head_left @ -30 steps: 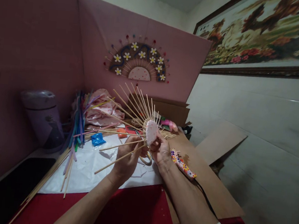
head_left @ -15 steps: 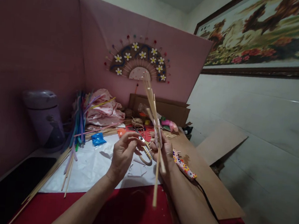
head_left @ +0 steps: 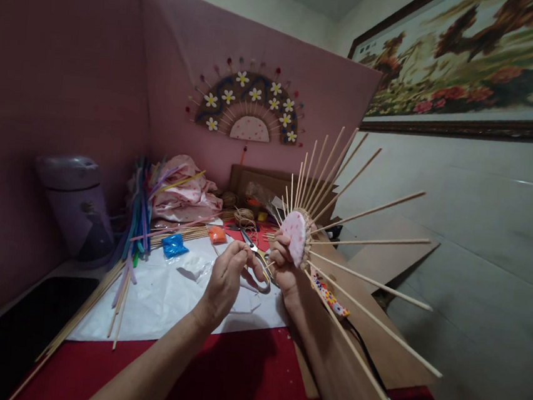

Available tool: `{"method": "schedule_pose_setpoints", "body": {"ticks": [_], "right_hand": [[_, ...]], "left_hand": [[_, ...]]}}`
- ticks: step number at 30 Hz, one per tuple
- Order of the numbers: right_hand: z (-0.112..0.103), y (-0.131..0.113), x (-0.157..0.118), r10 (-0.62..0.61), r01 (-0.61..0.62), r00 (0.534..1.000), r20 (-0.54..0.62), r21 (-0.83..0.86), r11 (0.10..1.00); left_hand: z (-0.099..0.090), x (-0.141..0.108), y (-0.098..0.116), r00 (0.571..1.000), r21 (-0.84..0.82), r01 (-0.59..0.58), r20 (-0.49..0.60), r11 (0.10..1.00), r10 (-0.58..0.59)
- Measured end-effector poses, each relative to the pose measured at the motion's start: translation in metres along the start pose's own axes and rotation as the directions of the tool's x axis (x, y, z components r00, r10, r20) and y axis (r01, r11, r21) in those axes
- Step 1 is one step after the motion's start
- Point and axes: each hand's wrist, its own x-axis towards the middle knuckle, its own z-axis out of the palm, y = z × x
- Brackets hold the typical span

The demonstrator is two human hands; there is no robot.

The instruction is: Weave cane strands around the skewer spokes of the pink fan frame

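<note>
While right hand (head_left: 283, 263) grips stick fan (head_left: 294, 233), left hand (head_left: 225, 279) half-curled

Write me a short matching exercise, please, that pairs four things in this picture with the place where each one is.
Things:
1. Blue packet
2. Lidded tumbler
3. White-flowered fan
4. Half-round piece with bare sticks

Places:
A. Up on the pink panel
B. Held in the right hand
C. Lying on the white sheet
D. Standing to the left of the coloured fuzzy stems

Right pairs: 1-C, 2-D, 3-A, 4-B.
</note>
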Motion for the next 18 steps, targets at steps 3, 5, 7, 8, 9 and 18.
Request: {"method": "schedule_pose_setpoints", "body": {"ticks": [3, 5, 7, 8, 9, 18], "right_hand": [[-0.0019, 0.0012, 0.0008, -0.022, 0.021, 1.000, -0.017, -0.007, 1.000], [-0.0025, 0.0012, 0.0014, -0.012, 0.012, 1.000, -0.014, -0.005, 1.000], [-0.0031, 0.0006, 0.0023, -0.003, 0.003, 1.000, -0.007, -0.013, 1.000], [-0.0035, 0.0003, 0.0029, -0.008, 0.008, 1.000, -0.007, -0.023, 1.000], [-0.0039, -0.0002, 0.0035, -0.015, 0.014, 1.000, -0.008, -0.037, 0.999], [-0.0010, -0.0030, 0.0061, -0.031, 0.027, 0.999, -0.021, -0.162, 0.986]], "left_hand": [[0.0012, -0.0003, -0.0034, 0.998, 0.001, 0.004, 0.056, 1.000, -0.004], [0.0016, -0.0008, -0.0063, 0.995, -0.001, 0.005, 0.096, 1.000, -0.005], [0.0017, -0.0012, -0.0086, 0.992, 0.003, 0.013, 0.123, 1.000, -0.013], [0.0016, -0.0013, -0.0093, 0.991, 0.004, 0.020, 0.133, 1.000, -0.020], [0.0015, -0.0013, -0.0097, 0.989, 0.006, 0.028, 0.143, 1.000, -0.028], [-0.0002, -0.0011, -0.0089, 0.981, 0.004, 0.086, 0.172, 0.996, -0.086]]}}
